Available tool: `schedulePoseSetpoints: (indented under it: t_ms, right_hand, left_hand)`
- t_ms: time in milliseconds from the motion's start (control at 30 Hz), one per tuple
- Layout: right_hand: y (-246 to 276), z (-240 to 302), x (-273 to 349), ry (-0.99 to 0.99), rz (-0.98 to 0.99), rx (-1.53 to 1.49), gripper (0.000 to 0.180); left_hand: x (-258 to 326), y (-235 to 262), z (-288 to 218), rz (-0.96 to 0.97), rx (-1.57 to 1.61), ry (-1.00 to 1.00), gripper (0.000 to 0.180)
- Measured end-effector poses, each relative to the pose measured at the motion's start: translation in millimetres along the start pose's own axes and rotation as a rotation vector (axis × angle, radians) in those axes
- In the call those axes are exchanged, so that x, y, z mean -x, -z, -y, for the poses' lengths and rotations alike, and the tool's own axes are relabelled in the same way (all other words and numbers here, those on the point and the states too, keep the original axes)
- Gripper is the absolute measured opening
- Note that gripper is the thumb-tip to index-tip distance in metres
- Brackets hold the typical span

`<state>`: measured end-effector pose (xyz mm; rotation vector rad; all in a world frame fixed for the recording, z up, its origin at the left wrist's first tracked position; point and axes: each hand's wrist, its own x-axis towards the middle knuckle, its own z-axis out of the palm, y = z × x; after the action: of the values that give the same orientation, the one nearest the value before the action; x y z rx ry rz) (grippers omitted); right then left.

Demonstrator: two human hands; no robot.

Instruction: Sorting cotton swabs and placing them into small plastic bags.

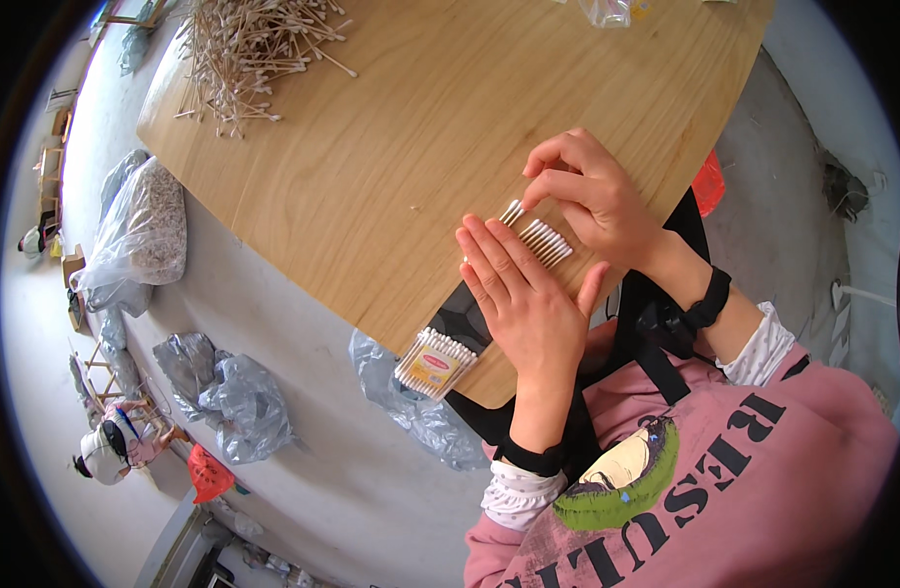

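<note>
Left hand (523, 299) lies flat and open, steadying a row of cotton swabs (543, 240) on the surface (371, 147); right hand (587, 191) pinches one. Feather-light, bendy, likely to roll—best pinched mid-stick.

A light wooden table (391, 147) fills the upper middle of the view, its edges bowed by the lens. A loose heap of cotton swabs (244, 54) lies at its 11 o'clock corner, and a clear plastic bag (607, 10) sits at the 1 o'clock edge. A short row of cotton swabs (546, 241) lies near 4 o'clock, and a packed bundle of swabs (435, 363) rests at the 6 o'clock edge.
</note>
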<state>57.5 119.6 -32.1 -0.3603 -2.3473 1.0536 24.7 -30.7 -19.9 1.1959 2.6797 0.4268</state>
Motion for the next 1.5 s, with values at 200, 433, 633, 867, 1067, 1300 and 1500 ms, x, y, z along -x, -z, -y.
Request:
schedulePoseSetpoints:
  t_ms: [200,433,633,867,1067,1300,1500]
  right_hand:
    - [0,2,-1,0.012,0.01,0.042,0.015]
    - [2,3,-1,-0.017,0.018,-0.023,0.016]
    - [16,15,1,-0.038,-0.008,0.14,0.035]
    - [-44,38,-2,0.006,0.233,0.55,0.058]
    - [-60,36,-13,0.108,0.237,0.528,0.053]
    - [-74,43,-12,0.158,0.257,0.488,0.053]
    - [-70,42,-12,0.199,0.282,0.541,0.05]
  left_hand:
    - [0,0,0,-0.001,-0.002,-0.002,0.116]
    - [2,2,4,-0.033,0.057,0.004,0.115]
    - [16,26,6,-0.239,0.653,0.128,0.071]
    - [16,24,8,-0.663,1.333,0.42,0.06]
    - [10,22,16,-0.742,1.483,0.44,0.06]
    - [-11,8,8,-0.769,1.632,0.412,0.056]
    - [-7,6,4,-0.796,1.576,0.358,0.059]
